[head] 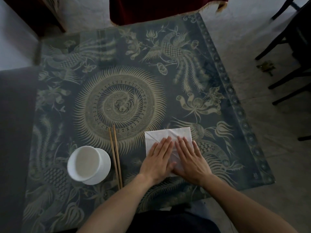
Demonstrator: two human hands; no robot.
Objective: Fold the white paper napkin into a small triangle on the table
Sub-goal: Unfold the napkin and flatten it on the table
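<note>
The white paper napkin (161, 135) lies spread out on the patterned table (117, 91), near its front right part, wrinkled with crease lines. Both my hands rest flat on it, palms down, fingers straight and close together. My left hand (158, 160) covers the napkin's lower left area. My right hand (190, 160) covers its lower right area, and the two thumbs meet in the middle. Only the napkin's far edge and left strip show; the near part is hidden under my hands.
A white bowl on a white saucer (88, 164) stands at the front left. A pair of wooden chopsticks (115, 155) lies between the bowl and the napkin. A dark red chair (159, 9) stands beyond the table, dark chair legs (286, 52) at the right.
</note>
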